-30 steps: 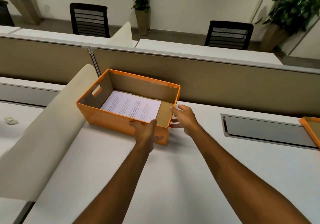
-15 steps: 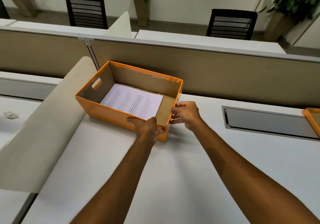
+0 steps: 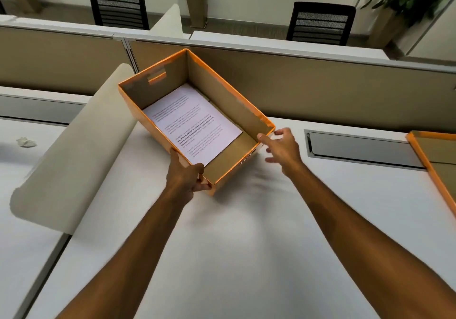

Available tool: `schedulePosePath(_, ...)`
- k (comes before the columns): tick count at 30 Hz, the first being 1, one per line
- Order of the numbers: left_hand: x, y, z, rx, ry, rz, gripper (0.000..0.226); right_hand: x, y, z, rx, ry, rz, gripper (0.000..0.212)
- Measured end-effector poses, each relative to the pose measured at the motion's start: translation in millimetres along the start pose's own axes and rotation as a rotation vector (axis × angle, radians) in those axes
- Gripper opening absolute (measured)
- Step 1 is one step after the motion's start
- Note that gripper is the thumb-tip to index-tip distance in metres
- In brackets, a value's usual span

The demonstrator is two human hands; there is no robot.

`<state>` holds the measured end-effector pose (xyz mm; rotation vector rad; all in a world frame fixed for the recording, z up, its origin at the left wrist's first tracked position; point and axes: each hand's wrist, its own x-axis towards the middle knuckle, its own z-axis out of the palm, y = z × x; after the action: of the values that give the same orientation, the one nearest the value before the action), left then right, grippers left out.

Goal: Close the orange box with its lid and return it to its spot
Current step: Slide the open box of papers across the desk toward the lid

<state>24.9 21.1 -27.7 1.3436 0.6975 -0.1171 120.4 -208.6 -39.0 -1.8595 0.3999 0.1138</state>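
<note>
The orange box [image 3: 222, 96] stands open on the white desk, turned at an angle, with a printed white sheet [image 3: 192, 123] lying on its brown floor. My left hand [image 3: 185, 178] grips the box's near corner, thumb over the rim. Fingers spread, my right hand [image 3: 281, 148] hovers just off the box's right corner and holds nothing. The orange lid [image 3: 436, 155] lies upside down at the desk's right edge, partly out of frame.
A curved beige divider [image 3: 74, 150] runs along the desk's left side. Tan partition panels [image 3: 345, 91] close the back. A metal cable hatch [image 3: 362, 148] sits in the desk to the right. Crumpled paper [image 3: 26, 142] lies on the left desk.
The box has swung round, its near end drawn toward me by my left hand. My right hand has let go of the right corner and opened.
</note>
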Motion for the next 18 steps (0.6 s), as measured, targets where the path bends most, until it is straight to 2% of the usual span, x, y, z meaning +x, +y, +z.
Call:
schedulePosePath(2,-9.4,0.3,-9.4,0.042,-0.058,0.003,0.089,1.9,2.4,-12.9,-0.129,0.055,-0.097,0.069)
schedulePosePath(4,-18.1,-0.8,-17.1,0.092,-0.107,0.001,0.089,2.5,5.8,-24.9,-0.225,0.100,-0.168,0.071)
schedulePosePath(12,-40.2,-14.8,-32.1,0.298,-0.225,-0.054,0.099,-25.2,27.0,-63.9,-0.161,-0.133,-0.096,0.034)
schedulePosePath(18,-52.0,-27.6,-25.3,0.378,-0.285,-0.074,0.099,-57.1,52.2,-101.1,-0.118,-0.159,-0.067,0.032)
